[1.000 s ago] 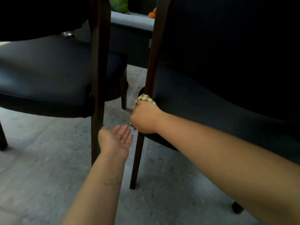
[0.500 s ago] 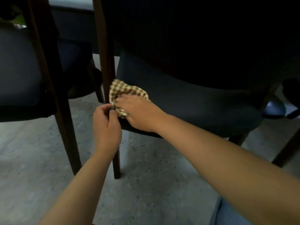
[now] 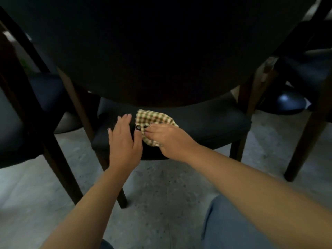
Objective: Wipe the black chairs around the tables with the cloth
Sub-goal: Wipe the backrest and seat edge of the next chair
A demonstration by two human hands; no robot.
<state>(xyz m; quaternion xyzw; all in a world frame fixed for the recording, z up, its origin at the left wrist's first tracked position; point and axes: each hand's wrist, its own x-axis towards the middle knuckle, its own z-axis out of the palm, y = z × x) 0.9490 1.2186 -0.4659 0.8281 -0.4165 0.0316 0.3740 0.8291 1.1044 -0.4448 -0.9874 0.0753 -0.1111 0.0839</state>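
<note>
A black padded chair stands in front of me; its dark backrest [image 3: 152,51] fills the top of the view and its seat [image 3: 206,123] shows below it. A checked green-and-cream cloth [image 3: 152,118] lies bunched on the seat's left half. My right hand [image 3: 167,139] lies across the cloth and presses it onto the seat, fingers pointing left. My left hand [image 3: 124,139] rests flat on the seat just left of the cloth, fingers straight, with the thumb reaching towards the cloth's edge.
Another black chair [image 3: 21,123] stands close on the left, its wooden leg [image 3: 59,168] beside my left arm. A third dark seat [image 3: 287,103] is at the right, behind wooden legs. Grey speckled floor [image 3: 161,186] lies below. My knee in jeans [image 3: 233,221] is at the bottom right.
My left hand let go of the cloth's corner and now lies flat on the seat. My right hand slid the cloth from the seat's corner towards its middle. My view shifted right.
</note>
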